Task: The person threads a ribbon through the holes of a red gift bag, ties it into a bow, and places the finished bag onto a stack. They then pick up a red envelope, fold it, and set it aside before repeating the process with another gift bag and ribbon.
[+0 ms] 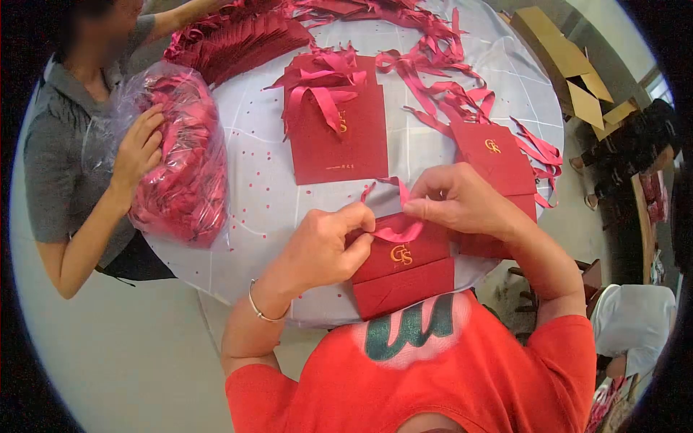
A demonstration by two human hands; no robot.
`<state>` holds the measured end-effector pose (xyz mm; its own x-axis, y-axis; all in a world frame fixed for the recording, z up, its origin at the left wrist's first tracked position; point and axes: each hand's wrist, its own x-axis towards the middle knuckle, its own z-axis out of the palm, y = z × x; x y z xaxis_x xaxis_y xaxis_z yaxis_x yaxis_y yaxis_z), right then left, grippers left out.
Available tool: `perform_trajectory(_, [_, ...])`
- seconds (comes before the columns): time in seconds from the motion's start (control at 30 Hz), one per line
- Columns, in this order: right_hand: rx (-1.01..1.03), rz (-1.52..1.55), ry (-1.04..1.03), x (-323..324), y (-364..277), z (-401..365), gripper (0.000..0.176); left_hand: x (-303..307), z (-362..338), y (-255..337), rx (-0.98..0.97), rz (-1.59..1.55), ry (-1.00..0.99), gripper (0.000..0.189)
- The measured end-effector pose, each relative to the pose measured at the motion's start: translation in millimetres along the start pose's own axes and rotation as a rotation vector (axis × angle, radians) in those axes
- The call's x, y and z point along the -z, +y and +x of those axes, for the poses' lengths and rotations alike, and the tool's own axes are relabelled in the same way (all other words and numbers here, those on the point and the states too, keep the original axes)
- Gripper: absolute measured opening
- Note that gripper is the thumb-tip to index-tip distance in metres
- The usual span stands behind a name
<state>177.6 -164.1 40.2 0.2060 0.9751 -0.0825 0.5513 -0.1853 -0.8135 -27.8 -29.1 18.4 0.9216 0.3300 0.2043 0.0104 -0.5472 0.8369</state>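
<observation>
Pinches the pink ribbon [398, 233] in closed fingertips of left hand [323, 249] and right hand [462, 202], atop the red bag [406, 273] at the table [263, 198] edge, with ribboned bags [336, 130] stacked beyond and loose ribbons [449, 95] left.

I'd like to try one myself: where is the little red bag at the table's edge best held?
At its top corners, coming in from both sides. The bag lies flat with its top edge on the far side, and the ribbon loops across the middle of that edge. The left hand pinches the left corner; the right hand holds the ribbon's right end.
</observation>
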Motion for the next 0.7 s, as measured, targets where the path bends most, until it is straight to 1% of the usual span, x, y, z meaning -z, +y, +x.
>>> perform_trajectory(0.03, [-0.024,0.089,-0.076,-1,1,1,0.019,3,0,3,0.01,0.002,-0.053,0.007])
perform_trajectory(0.07, [-0.025,0.09,-0.079,-2,2,2,0.019,6,1,6,0.02,0.003,-0.107,0.007])
perform_trajectory(0.1, [0.014,0.05,-0.105,-2,3,4,0.019,10,2,8,0.023,0.003,-0.108,0.007])
perform_trajectory(0.17, [0.051,0.013,-0.133,-3,6,8,0.02,15,3,10,0.09,0.029,-0.217,0.007])
perform_trajectory(0.2, [0.01,0.06,-0.08,-4,8,9,0.02,12,3,5,0.091,0.028,-0.217,0.007])
perform_trajectory(0.23, [-0.029,0.105,-0.026,-5,10,11,0.02,6,2,-3,0.073,-0.054,-0.164,0.007])
perform_trajectory(0.27, [-0.027,0.104,-0.026,-5,12,12,0.02,1,1,-10,0.053,-0.135,-0.111,0.008])
perform_trajectory(0.33, [-0.07,0.111,0.067,-3,15,16,0.02,-2,0,-17,0.022,-0.127,-0.096,0.008])
perform_trajectory(0.37, [-0.149,0.095,0.044,0,10,18,0.021,-3,0,-17,-0.009,-0.119,-0.083,0.008])
perform_trajectory(0.4, [-0.151,0.094,0.048,2,8,21,0.021,-3,1,-14,-0.013,-0.12,-0.086,0.008])
perform_trajectory(0.47, [-0.24,0.021,-0.022,4,4,28,0.026,0,1,-5,0.139,-0.145,-0.101,0.009])
perform_trajectory(0.5, [-0.237,0.021,-0.02,3,6,32,0.026,1,1,-3,0.137,-0.142,-0.1,0.009])
perform_trajectory(0.57, [-0.08,-0.227,-0.061,-2,15,42,0.032,4,2,0,0.184,-0.089,-0.142,0.011])
perform_trajectory(0.6, [-0.079,-0.229,-0.06,-4,15,46,0.032,4,2,0,0.181,-0.088,-0.141,0.011])
perform_trajectory(0.67, [-0.086,-0.474,-0.15,-9,16,54,0.036,2,2,-3,0.016,-0.012,-0.113,0.013])
perform_trajectory(0.7, [-0.083,-0.477,-0.147,-13,21,57,0.036,0,1,-5,0.012,-0.01,-0.111,0.013])
